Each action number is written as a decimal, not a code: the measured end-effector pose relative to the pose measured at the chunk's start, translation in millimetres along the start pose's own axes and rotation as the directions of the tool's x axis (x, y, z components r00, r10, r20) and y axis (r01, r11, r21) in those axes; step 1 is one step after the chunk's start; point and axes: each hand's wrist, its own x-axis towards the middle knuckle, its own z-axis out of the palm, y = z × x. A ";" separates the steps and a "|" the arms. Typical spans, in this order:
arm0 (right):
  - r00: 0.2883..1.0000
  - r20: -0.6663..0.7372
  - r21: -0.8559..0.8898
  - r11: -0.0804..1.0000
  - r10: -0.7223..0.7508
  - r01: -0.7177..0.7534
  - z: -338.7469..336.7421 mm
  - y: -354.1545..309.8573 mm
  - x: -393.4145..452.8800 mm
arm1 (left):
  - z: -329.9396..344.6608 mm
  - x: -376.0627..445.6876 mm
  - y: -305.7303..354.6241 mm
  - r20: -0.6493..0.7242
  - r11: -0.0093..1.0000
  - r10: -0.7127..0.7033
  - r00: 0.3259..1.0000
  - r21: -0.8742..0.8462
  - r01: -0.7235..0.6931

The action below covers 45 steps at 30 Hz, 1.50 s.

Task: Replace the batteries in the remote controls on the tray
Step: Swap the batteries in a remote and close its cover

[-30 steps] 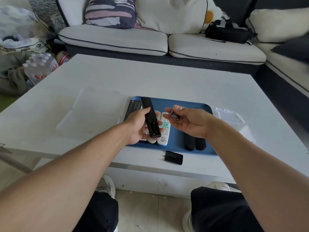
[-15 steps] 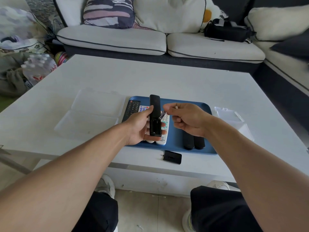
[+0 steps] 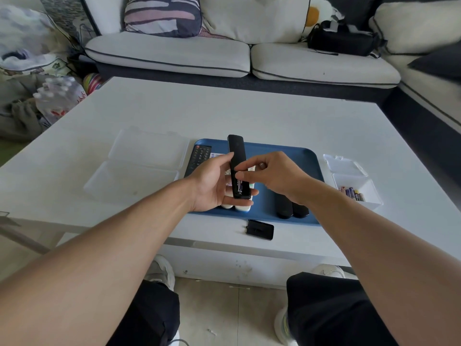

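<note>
Two hands meet mid-frame over the blue plastic tray: left hand cradles the slim black remote control, right hand presses a battery into its open compartment. Seat it flat, polarity matched, before refitting the black cover lying on the white bench.

slim black remote held up over the blue tray, back side up, battery bay open at the near end with a battery sitting in it. its black cover lies on the table just near of the tray. two more black remotes and white ones lie in the tray.
</note>
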 end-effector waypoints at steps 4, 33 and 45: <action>0.998 -0.059 -0.043 0.999 -0.018 0.015 0.4 2.0 2.9 | -1.0 0.8 -1.5 -0.008 1.000 0.010 1.000 -0.007 -0.010; 0.966 0.151 0.503 0.825 0.209 -0.257 -24.5 5.3 -1.6 | -4.7 12.7 -8.5 -0.190 0.983 0.178 0.965 0.084 -0.165; 0.978 0.054 0.224 0.952 0.202 -0.209 -18.2 15.7 2.0 | -7.3 16.1 -7.4 -0.266 0.942 0.310 0.913 0.216 -0.257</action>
